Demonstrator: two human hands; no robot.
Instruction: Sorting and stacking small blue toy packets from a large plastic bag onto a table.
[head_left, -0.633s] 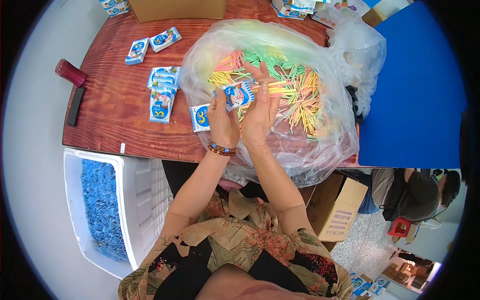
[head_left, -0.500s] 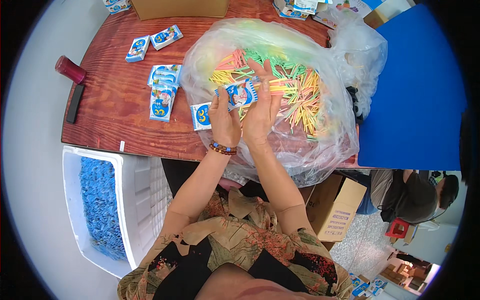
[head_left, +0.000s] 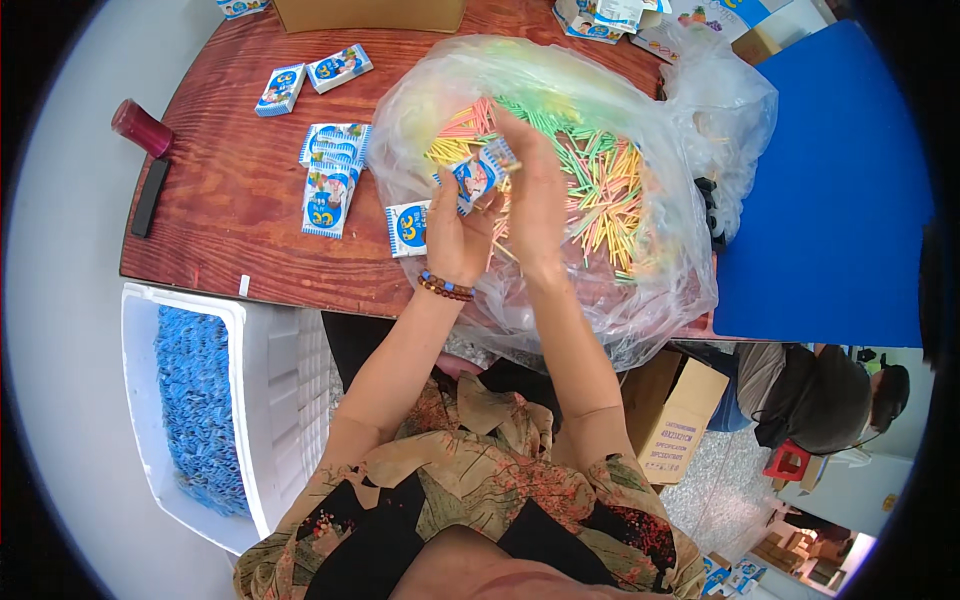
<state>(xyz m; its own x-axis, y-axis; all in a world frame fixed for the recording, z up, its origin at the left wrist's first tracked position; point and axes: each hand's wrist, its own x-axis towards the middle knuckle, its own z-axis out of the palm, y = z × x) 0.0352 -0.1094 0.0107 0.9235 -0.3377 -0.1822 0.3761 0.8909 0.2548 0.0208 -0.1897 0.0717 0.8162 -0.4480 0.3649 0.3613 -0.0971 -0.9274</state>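
Observation:
My left hand (head_left: 458, 238), with a beaded bracelet at the wrist, grips a small blue-and-white packet (head_left: 476, 180) tilted up to the right. Beside the packet's right end is my right hand (head_left: 536, 205), its fingers stretched out and its palm turned toward the packet. A yellowish tip shows at that end; whether it touches the palm I cannot tell. Beneath both hands a clear plastic bag (head_left: 640, 105) lies spread open, full of thin pink, yellow and green sticks (head_left: 605, 190). Another packet (head_left: 407, 229) lies at the bag's left edge, by my left hand.
Left on the wooden table (head_left: 230, 190) are an overlapping stack of packets (head_left: 328, 195), two loose packets (head_left: 340, 67), a red cylinder (head_left: 142, 128) and a black bar (head_left: 150, 198). A white foam box (head_left: 240, 400) holding blue wrappers stands below. A blue panel (head_left: 830, 200) is at right.
My right hand has turned and moved closer over the packet's right end. The bunch of sticks that stuck out beside it is no longer visible there. The packet is tilted more steeply.

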